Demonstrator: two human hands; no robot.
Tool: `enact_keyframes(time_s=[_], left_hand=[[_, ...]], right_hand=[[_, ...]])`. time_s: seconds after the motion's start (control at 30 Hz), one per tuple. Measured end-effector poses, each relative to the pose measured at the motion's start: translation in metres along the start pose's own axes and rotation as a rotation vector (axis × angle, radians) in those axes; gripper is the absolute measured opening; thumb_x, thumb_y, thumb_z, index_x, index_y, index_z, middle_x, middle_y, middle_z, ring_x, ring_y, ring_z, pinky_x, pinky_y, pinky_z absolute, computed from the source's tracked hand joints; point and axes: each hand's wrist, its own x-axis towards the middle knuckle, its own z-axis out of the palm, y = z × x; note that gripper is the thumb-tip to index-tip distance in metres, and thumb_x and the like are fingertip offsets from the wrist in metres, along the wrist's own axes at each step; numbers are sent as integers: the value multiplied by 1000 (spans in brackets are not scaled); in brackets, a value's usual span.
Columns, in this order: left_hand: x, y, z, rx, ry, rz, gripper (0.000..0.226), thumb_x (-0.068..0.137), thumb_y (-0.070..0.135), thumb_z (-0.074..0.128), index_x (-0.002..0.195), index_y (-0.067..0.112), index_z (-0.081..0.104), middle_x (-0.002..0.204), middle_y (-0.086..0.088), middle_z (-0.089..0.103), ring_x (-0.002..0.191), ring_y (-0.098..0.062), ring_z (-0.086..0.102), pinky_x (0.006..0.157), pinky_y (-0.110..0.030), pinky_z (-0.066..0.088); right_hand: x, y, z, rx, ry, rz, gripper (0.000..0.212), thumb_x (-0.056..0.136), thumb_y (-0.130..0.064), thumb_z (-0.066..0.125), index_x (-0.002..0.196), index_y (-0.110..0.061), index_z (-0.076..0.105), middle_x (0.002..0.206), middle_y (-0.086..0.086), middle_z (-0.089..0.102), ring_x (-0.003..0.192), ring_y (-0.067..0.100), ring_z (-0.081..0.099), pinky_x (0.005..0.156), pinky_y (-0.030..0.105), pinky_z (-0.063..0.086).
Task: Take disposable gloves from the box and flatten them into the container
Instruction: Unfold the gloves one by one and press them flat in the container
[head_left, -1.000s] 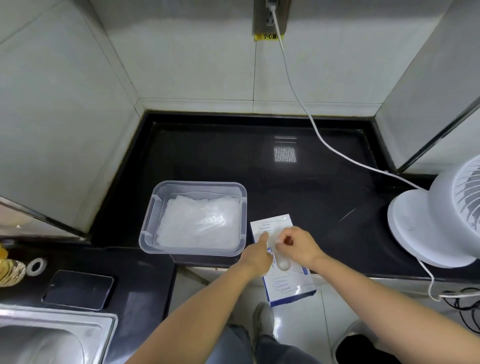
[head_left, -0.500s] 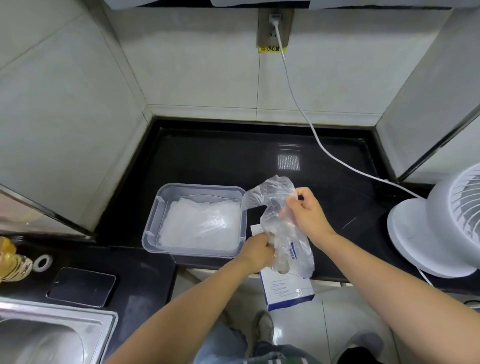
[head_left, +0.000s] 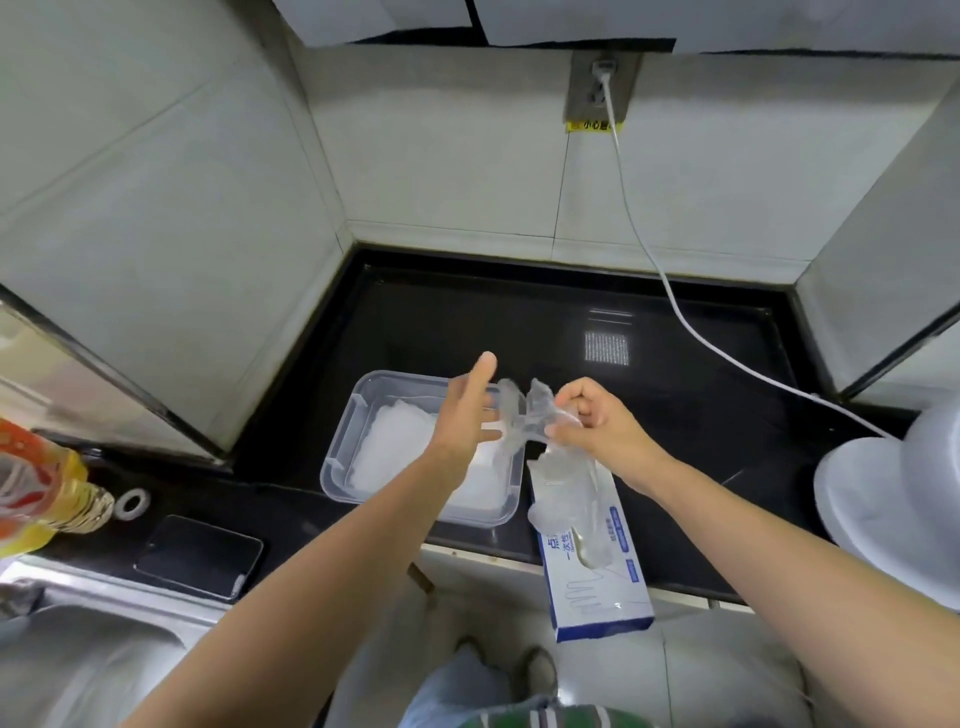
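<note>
Glove (head_left: 511, 423), of clear plastic, is held in the air over the gap between the container (head_left: 340, 462) and the box (head_left: 613, 597). Its upper part is drawn sideways between the two hands, and its long end hangs down onto the box top. It is pinched by the curled fingers (head_left: 574, 402) of the right hand (head_left: 597, 423). The left hand (head_left: 465, 415) is held flat over the container's right side, fingers straight and slightly spread, thumb raised. The glove touches those fingers, but it cannot be told whether it is gripped there.

A stack (head_left: 395, 447) of flattened gloves lies inside the container. The box lies just beside it and juts out past the front edge of the black worktop (head_left: 519, 322). A white fan (head_left: 893, 519) stands well apart on the right, and its cable (head_left: 670, 296) runs up the back wall. On the left, a phone (head_left: 200, 556), a sink (head_left: 78, 665) and a bottle (head_left: 47, 483) are seen. Bare worktop lies behind the container as far as the tiled walls.

Half a second ago the left hand was low at the box and the glove was held up by the right hand alone. The left hand has since been raised to the glove.
</note>
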Motion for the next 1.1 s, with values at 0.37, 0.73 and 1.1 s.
enact_keyframes(time_s=[0.37, 0.73, 1.1], left_hand=[[26, 5, -50, 499, -254, 191, 13, 89, 25, 68, 98, 16, 66, 96, 1, 64, 94, -15, 62, 72, -15, 51], [38, -5, -92, 143, -442, -309, 64, 74, 50, 74, 128, 23, 56, 128, -5, 60, 113, -22, 61, 94, -37, 54], [55, -33, -101, 528, -73, 51, 18, 100, 30, 49, 112, 19, 58, 77, -7, 59, 67, -17, 54, 63, -24, 50]], right_hand=[[44, -34, 31, -254, -315, 321, 30, 81, -24, 79, 105, -11, 66, 90, 5, 67, 87, 19, 66, 78, 32, 51], [57, -32, 57, 78, -166, 286, 22, 82, 8, 71, 90, -6, 56, 87, 20, 64, 79, 25, 67, 70, 28, 57], [61, -31, 83, -150, -134, 434, 29, 81, 2, 75, 104, -9, 60, 85, 8, 62, 59, 8, 60, 50, 15, 46]])
